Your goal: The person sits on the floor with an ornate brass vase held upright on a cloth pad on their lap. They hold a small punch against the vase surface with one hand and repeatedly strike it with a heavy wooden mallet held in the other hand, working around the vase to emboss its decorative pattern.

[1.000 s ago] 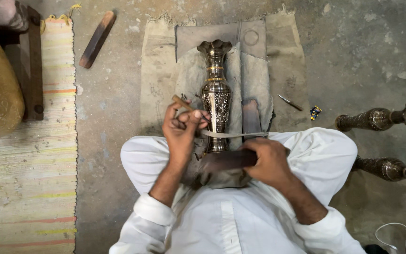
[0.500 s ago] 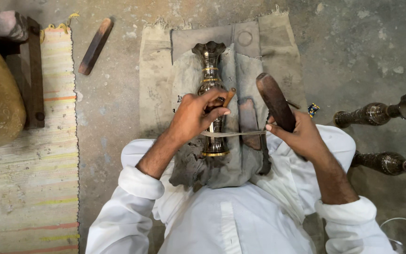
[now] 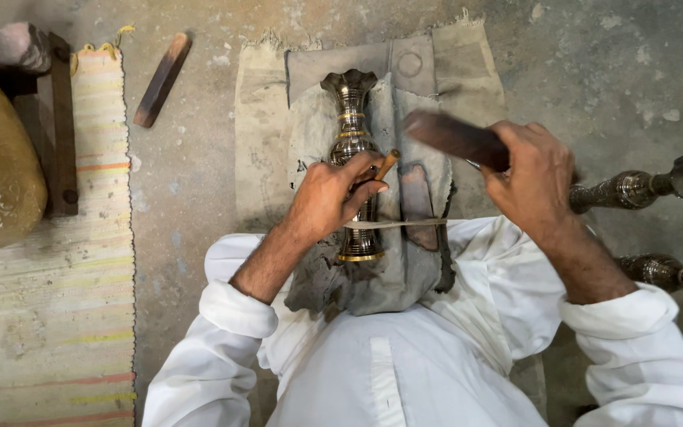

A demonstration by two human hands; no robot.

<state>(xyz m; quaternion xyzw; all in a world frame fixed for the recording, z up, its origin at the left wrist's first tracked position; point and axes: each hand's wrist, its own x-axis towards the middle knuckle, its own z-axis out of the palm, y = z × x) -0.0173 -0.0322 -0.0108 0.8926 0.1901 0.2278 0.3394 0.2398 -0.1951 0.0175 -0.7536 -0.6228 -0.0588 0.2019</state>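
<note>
Metal vase [image 3: 352,142] lies lengthwise on grey cloth [image 3: 424,261] over the person's lap, flared mouth pointing away. Left hand [image 3: 330,198] rests on the vase, fingers pinching a small chisel [image 3: 386,164]. Right hand [image 3: 535,178] raised, fingers wrapped around a dark wooden mallet [image 3: 452,138].

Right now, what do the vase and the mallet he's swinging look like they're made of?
The vase looks like polished metal, probably brass with silvery plating: bright glints, gold bands, engraved pattern. The mallet in the right hand looks like dark, dull wood, though it is motion-blurred.
</note>
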